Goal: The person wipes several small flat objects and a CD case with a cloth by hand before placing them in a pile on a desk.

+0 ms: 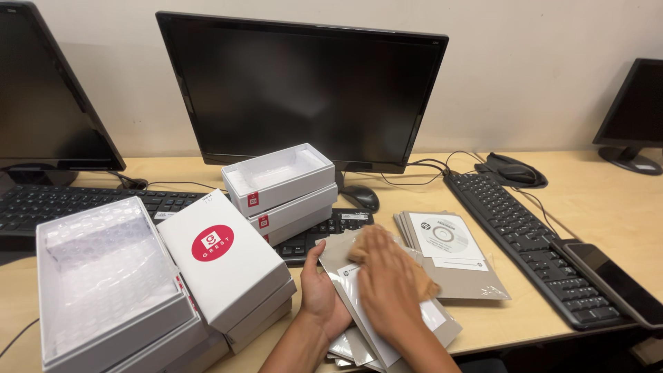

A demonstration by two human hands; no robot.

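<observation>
Two bare hands at lower centre are working thin, light disc sleeves (387,311): left hand (323,293) gripping the slippery, bendable stack's edge, right hand (390,283) pressing flat, fingers spread, on top.

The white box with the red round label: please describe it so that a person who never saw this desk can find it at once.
Start from the big black monitor at the centre of the wooden desk and look down to the left. There, white boxes lie in stacks, and left of the person's left hand is the closed box. Only it shows a full lid with a red round label; the open tray beside it holds bubble wrap.
</observation>
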